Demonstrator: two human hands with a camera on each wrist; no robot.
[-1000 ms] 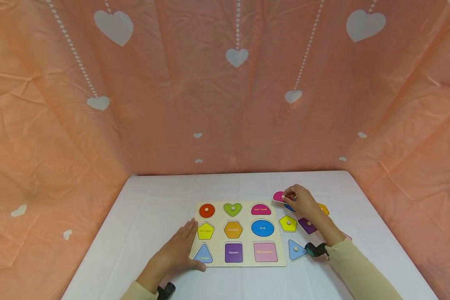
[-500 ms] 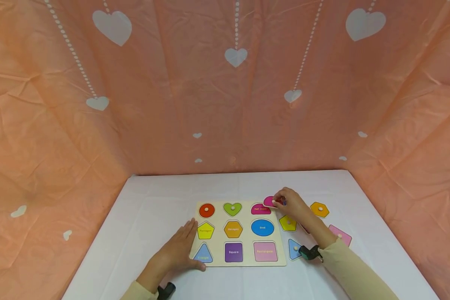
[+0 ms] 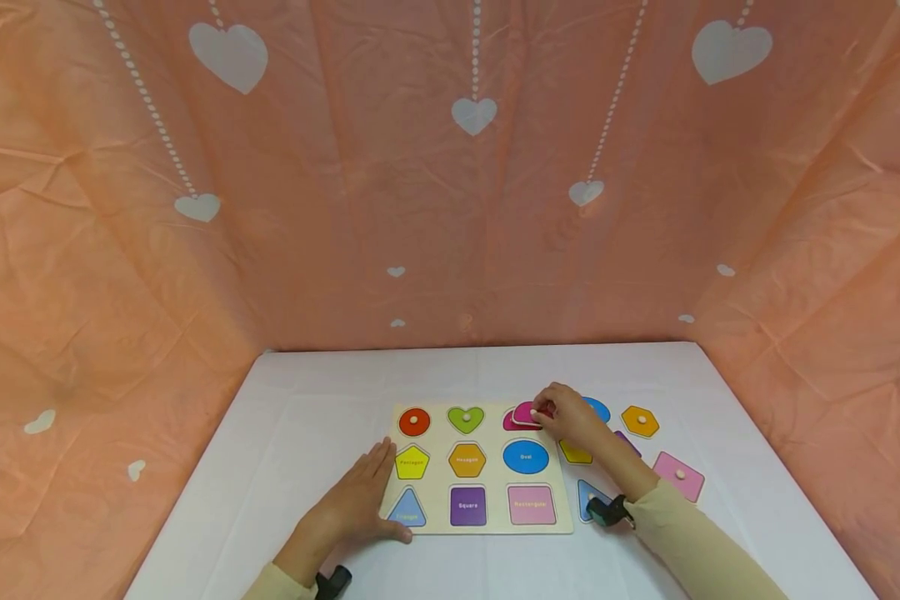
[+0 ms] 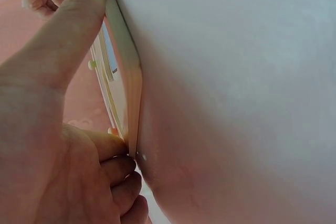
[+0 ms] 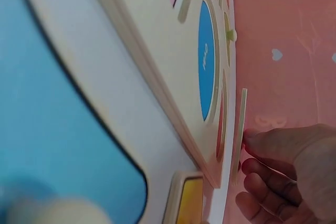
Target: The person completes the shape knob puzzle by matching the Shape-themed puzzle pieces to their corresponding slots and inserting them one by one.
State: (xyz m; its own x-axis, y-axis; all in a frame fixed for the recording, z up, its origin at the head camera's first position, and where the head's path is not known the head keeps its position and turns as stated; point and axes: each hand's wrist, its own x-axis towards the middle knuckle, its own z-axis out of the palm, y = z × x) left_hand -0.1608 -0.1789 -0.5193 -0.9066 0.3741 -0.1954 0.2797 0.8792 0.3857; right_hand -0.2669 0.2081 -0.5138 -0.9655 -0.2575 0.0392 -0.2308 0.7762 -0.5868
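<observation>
The wooden shape puzzle board (image 3: 437, 508) lies flat on the white table. My left hand (image 3: 356, 496) rests against its left side, fingers along that edge and thumb at the near corner; the left wrist view shows the fingertips at the board's edge (image 4: 134, 77). My right hand (image 3: 573, 418) pinches the knob of a magenta half-round puzzle piece (image 3: 522, 412), holding it over the board's far right corner. The piece partly covers the magenta half-round slot (image 3: 508, 423). Seen edge-on in the right wrist view, the piece (image 5: 240, 124) stands off from the board.
Right of the board lie loose knobbed pieces: a blue oval (image 3: 598, 407), an orange hexagon (image 3: 640, 421), a pink rectangle (image 3: 678, 477), a light-blue triangle (image 3: 587, 498), and partly hidden yellow (image 3: 574, 452) and purple (image 3: 629, 442) ones. A red circle (image 3: 407, 422) and green heart (image 3: 461, 421) sit in the board.
My right hand has carried the half-round piece leftward from beside the board to over its far right corner, uncovering the blue oval. My left hand stays put.
</observation>
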